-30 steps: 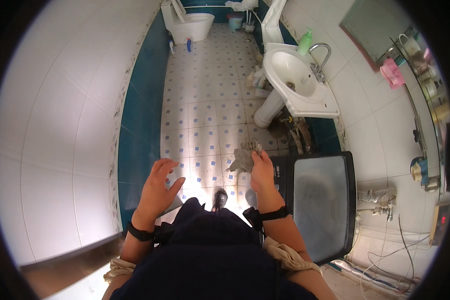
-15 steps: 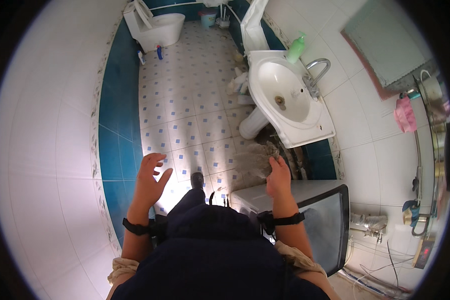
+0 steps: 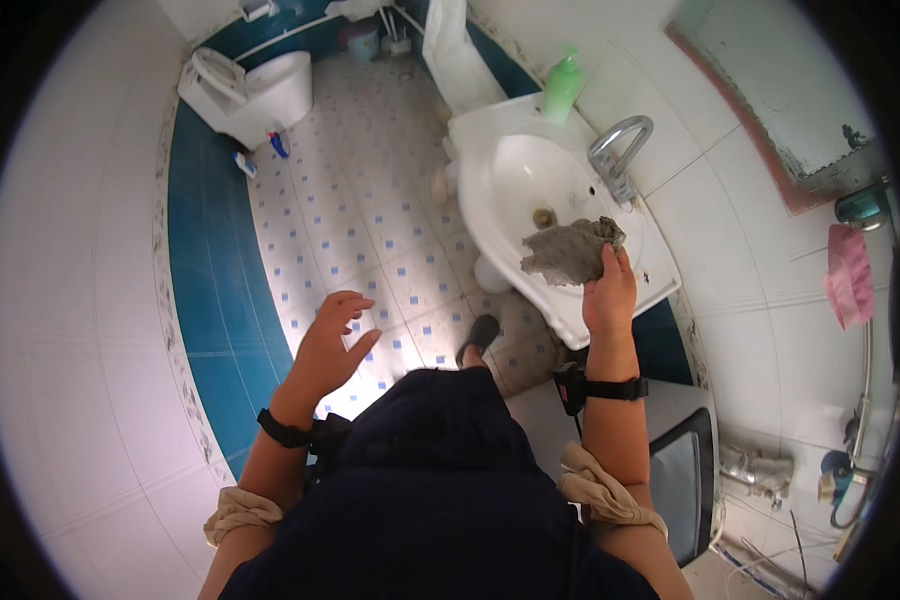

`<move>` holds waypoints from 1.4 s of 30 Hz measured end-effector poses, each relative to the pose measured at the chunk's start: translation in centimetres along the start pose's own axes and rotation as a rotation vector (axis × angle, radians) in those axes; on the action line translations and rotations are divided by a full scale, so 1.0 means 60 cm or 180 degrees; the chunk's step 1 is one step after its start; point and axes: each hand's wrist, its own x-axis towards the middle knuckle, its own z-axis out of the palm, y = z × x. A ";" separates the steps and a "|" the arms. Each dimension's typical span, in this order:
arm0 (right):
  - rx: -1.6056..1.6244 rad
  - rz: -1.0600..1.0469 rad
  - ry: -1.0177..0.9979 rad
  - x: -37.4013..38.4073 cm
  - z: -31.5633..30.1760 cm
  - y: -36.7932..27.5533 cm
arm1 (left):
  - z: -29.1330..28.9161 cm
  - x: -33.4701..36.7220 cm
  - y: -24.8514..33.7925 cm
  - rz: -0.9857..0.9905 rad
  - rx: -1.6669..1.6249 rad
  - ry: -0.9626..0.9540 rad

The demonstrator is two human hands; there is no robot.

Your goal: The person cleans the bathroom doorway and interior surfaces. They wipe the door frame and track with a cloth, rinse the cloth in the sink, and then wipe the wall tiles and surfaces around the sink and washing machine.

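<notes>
Standing at eleven o'clock, well apart from you, is the white toilet. Your left hand floats at eight o'clock over the tiled floor, its grip apart, thumb away from the curled fingers. Between one and two lies the white sink, a green soap bottle on its far edge. Over its bowl, at two, is the grey rag; your right hand, at three, has its grip clamped on the rag's right end. The curved tap rises beyond.
</notes>
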 end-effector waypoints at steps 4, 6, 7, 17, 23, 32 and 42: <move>0.0810 0.0128 -0.0540 0.130 -0.019 0.017 | 0.048 0.131 0.044 -0.0022 0.0096 -0.0150; -0.0132 0.0460 -0.0576 0.205 -0.059 0.061 | 0.074 0.199 0.071 0.0123 -0.0032 -0.0342; -0.0078 0.0467 -0.0530 0.241 -0.094 0.091 | 0.087 0.234 0.081 0.0140 0.0010 -0.0397; -0.3549 -0.0775 0.0374 0.424 -0.172 0.042 | 0.272 0.523 0.049 -0.1155 -0.1219 -0.1308; -0.4354 -0.0463 0.0720 0.476 -0.116 0.014 | 0.370 0.616 0.037 -0.2106 -0.2881 -0.1521; -0.5037 -0.0788 0.0055 0.509 -0.147 0.012 | 0.478 0.671 0.052 -0.2042 -0.2854 -0.1910; -0.4149 -0.1677 0.0146 0.394 -0.058 0.069 | 0.510 0.676 0.067 -0.2983 -0.3146 -0.1338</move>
